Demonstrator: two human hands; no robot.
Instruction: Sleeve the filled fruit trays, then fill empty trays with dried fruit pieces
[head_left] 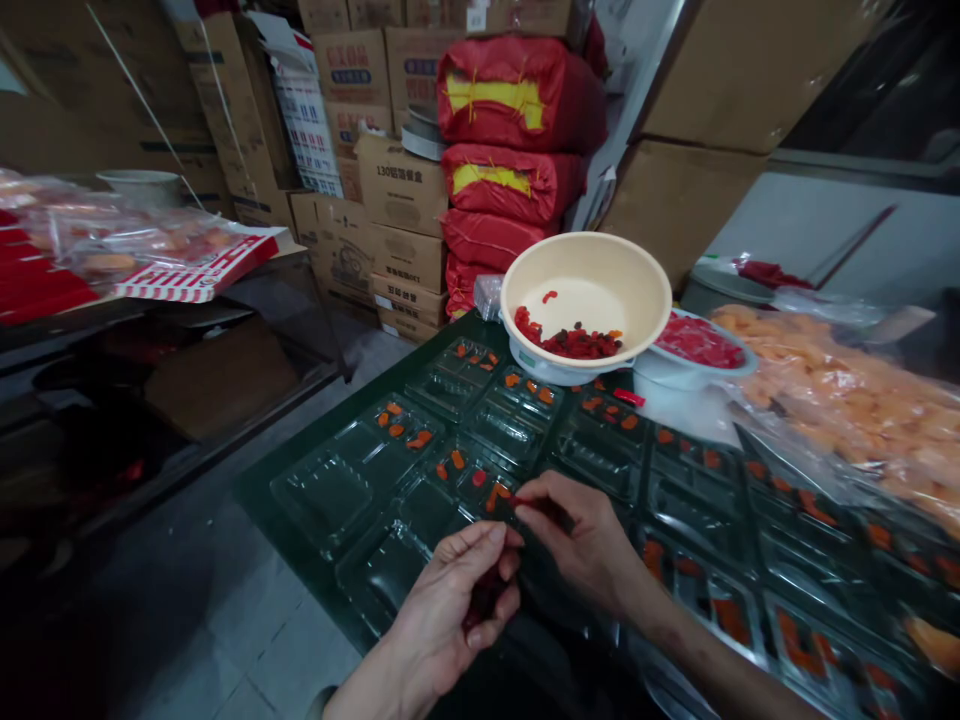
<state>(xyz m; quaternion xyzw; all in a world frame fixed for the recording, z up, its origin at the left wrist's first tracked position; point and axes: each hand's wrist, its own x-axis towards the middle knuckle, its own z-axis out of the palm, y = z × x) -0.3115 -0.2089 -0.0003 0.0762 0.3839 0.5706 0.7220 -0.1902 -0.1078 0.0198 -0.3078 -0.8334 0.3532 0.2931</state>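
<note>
My left hand (442,610) is curled around a clump of dark red dried fruit (484,595) just off the near edge of the tray. My right hand (581,530) pinches a dark red piece (544,508) between finger and thumb, above a clear plastic compartment tray (427,510). Its cells hold small orange and red pieces. Beyond the tray stands a cream plastic bowl (585,270) holding red and dark dried fruit (570,340). A white bowl of red pieces (701,342) sits to its right.
A large clear bag of orange pieces (847,400) lies on the right, beside more filled trays. The trays rest on a dark green table (259,490). Cardboard boxes and red sacks (517,100) are stacked behind, and a tiled floor (262,620) lies to the left.
</note>
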